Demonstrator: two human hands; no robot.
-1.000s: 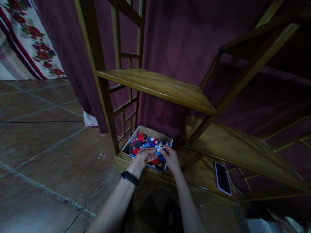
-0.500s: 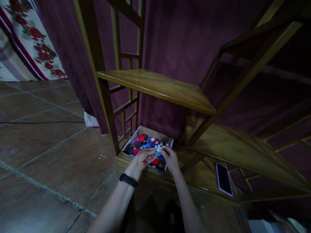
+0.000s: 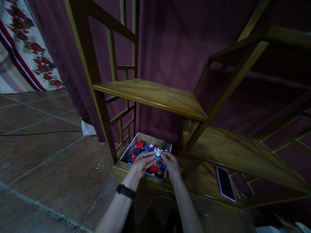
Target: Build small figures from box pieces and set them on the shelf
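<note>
A shallow cardboard box (image 3: 139,137) of small red, blue and black round pieces sits on the lowest wooden shelf. Both my hands hover over its near side. My left hand (image 3: 143,162), with a black band on its wrist, and my right hand (image 3: 170,162) pinch a small pale blue and white piece (image 3: 158,152) between their fingertips, just above the box's contents. The fingers of both hands are curled inward toward each other.
A phone (image 3: 225,183) with a pale rim lies face up on the bottom shelf to the right. A wooden shelf board (image 3: 155,96) juts out above the box. Dark red curtain hangs behind. Tiled floor (image 3: 43,155) spreads to the left, with a flowered cloth (image 3: 31,48) beyond.
The view has tilted down a little, so box and hands sit lower in the picture. Both hands stay together over the box, still working the small piece.
</note>
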